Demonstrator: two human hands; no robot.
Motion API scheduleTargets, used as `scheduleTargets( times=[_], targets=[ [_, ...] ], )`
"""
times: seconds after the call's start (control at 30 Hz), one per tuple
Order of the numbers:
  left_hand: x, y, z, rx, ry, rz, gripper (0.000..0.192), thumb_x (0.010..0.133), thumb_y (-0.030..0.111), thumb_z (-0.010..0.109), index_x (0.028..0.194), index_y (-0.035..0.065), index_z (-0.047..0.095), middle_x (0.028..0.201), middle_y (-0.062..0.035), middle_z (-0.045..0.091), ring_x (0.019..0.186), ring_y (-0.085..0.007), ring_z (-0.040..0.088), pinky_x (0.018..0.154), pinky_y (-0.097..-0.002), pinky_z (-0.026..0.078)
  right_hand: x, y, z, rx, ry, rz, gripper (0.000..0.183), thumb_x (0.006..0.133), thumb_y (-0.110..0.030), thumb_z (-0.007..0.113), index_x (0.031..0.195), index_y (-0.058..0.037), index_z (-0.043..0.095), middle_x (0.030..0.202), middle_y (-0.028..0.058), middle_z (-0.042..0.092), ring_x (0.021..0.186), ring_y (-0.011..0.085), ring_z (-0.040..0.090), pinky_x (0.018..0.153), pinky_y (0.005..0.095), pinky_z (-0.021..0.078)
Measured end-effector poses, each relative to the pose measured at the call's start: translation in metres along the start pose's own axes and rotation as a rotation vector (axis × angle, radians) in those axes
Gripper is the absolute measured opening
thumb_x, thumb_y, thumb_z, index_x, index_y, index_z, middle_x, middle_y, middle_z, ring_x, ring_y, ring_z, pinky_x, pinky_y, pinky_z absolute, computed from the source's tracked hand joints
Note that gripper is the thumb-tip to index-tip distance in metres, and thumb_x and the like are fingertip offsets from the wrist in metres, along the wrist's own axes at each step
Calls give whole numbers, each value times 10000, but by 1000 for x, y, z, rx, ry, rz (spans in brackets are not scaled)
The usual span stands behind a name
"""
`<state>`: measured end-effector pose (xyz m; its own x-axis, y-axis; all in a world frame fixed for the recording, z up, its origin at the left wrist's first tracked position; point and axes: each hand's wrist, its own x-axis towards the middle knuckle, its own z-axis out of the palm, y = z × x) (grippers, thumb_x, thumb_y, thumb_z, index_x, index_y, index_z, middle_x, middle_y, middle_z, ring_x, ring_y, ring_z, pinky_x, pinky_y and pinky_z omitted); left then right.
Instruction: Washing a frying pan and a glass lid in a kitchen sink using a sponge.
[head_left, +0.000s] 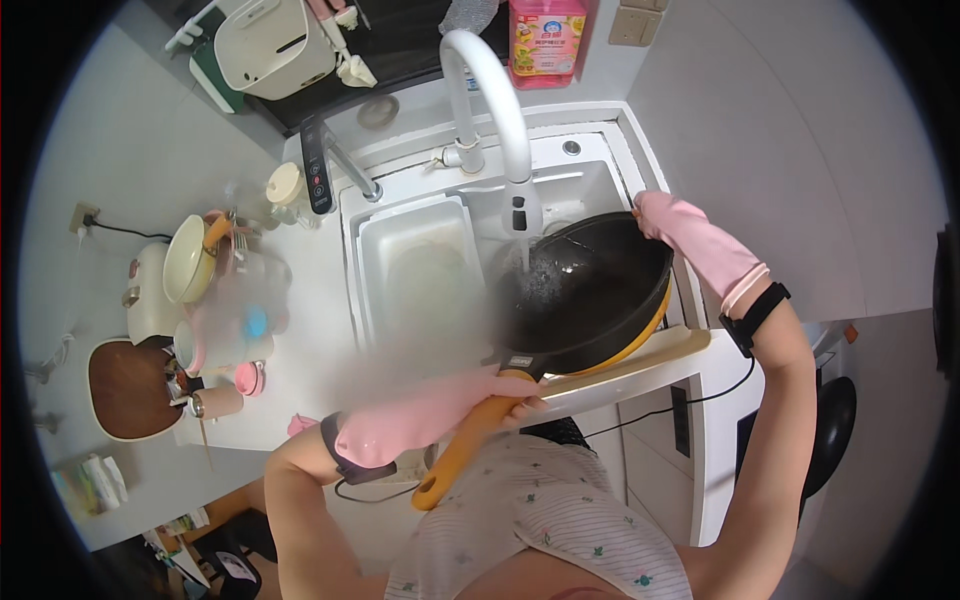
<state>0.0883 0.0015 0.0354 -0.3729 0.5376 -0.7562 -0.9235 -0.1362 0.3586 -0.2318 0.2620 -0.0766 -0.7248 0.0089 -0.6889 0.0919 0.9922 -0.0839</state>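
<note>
A deep black frying pan (600, 292) with a yellow outside is tilted over the right part of the white sink (619, 154). My left hand (510, 390), in a pink rubber glove, is closed around the pan's handle (465, 442) near its black collar. My right hand (660, 214), gloved in pink too, grips the far right part of the rim. From the white gooseneck faucet (517, 127), a stream of water (526, 259) runs into the pan and splashes. A lens blur hides part of the pan's left side.
A white basin (364, 277) sits in the sink's left part. A second tap with a black control panel (316, 169) rises beside it. Bowls, cups and a cream appliance (146, 300) crowd the left counter. A pink detergent bottle (547, 45) stands behind the faucet.
</note>
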Motion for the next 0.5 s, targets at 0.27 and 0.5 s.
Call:
scheduleTargets(
  times=[0.27,0.5],
  targets=[
    [-11,-19,2,215,-1,155,506,861,284,623,1285,51,475,810,17,473,728,-53,468,723,-169,397,-135,-80,-60,-412,232,-123,285,781,-103,692,1059,-36,697,1055,140,698,959,315,685,779,419,554],
    [2,-46,-6,97,-259,231,602,861,223,522,1430,75,393,711,59,343,646,-37,342,602,-194,271,-199,-117,-85,-488,467,-102,291,799,-110,651,1075,-27,696,1087,145,692,991,324,676,796,418,554]
  ],
)
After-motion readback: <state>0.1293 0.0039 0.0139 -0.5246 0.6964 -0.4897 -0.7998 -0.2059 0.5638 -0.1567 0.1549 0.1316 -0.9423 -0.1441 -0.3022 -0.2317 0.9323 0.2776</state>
